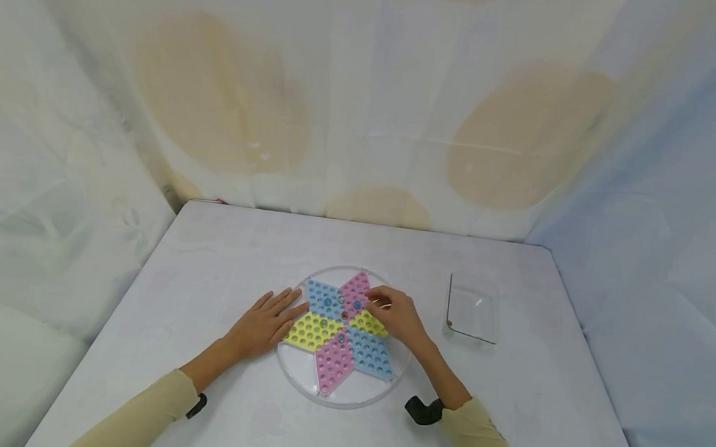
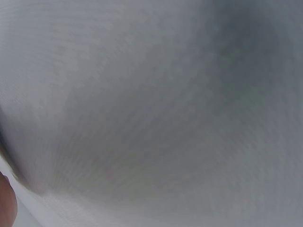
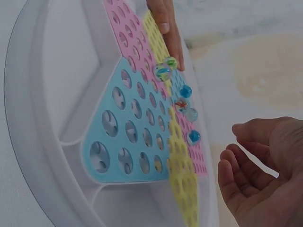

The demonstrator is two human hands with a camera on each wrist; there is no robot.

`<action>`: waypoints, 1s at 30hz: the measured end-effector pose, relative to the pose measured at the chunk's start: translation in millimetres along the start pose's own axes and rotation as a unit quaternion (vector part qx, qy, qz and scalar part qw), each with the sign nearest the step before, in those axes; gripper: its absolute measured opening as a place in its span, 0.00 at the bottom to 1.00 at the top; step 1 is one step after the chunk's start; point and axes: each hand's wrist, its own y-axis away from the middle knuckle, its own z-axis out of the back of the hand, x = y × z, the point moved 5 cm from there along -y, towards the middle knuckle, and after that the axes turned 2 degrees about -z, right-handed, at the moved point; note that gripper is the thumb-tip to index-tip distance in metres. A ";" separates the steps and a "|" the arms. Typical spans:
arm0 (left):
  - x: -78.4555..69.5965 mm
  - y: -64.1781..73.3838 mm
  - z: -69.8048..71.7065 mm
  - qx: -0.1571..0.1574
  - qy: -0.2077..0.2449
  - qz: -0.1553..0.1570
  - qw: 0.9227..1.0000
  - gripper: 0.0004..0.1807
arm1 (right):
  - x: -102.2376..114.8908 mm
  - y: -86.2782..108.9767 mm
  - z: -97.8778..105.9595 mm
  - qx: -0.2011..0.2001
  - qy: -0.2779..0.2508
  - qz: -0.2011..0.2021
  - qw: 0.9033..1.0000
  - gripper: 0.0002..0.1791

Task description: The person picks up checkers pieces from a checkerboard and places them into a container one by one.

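A round clear Chinese checkers board (image 1: pixel 360 404) lies on the table, its star in pink, yellow and blue. Several glass marbles sit in its holes, among them a blue marble (image 3: pixel 193 137), a red-streaked marble (image 3: pixel 182 105) and a clear marble (image 3: pixel 191 114). My left hand (image 1: pixel 265 325) rests with fingers spread at the board's left rim. Over the right side of the star is my right hand (image 1: pixel 396 315), close to the blue marble. Its thumb and fingers are loosely bent and apart, with nothing between them in the right wrist view.
To the right of the board stands a clear square container (image 1: pixel 473 310), with a small orange-brown marble (image 1: pixel 450 323) at its near left corner. A black wrist camera (image 1: pixel 424 410) sits at my right sleeve. Patterned cloth walls border the white table (image 1: pixel 536 387). The left wrist view is mostly blurred grey.
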 end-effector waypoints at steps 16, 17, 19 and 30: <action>0.2 2.1 3.1 -0.003 -0.004 -0.004 1.000 0.29 | -13.9 -10.7 -28.2 0.006 0.024 -0.011 1.000 0.13; 0.4 2.1 3.0 -0.005 -0.003 -0.004 1.000 0.29 | -14.0 -11.1 -28.8 0.006 0.026 -0.011 1.000 0.13; 1.3 2.0 1.7 -0.007 -0.003 -0.002 1.000 0.29 | -14.7 -12.2 -30.3 0.006 0.035 -0.014 0.999 0.12; 3.0 0.8 -2.3 -0.002 -0.004 0.003 1.000 0.29 | -18.6 -14.2 -34.6 -0.003 0.066 -0.031 0.997 0.10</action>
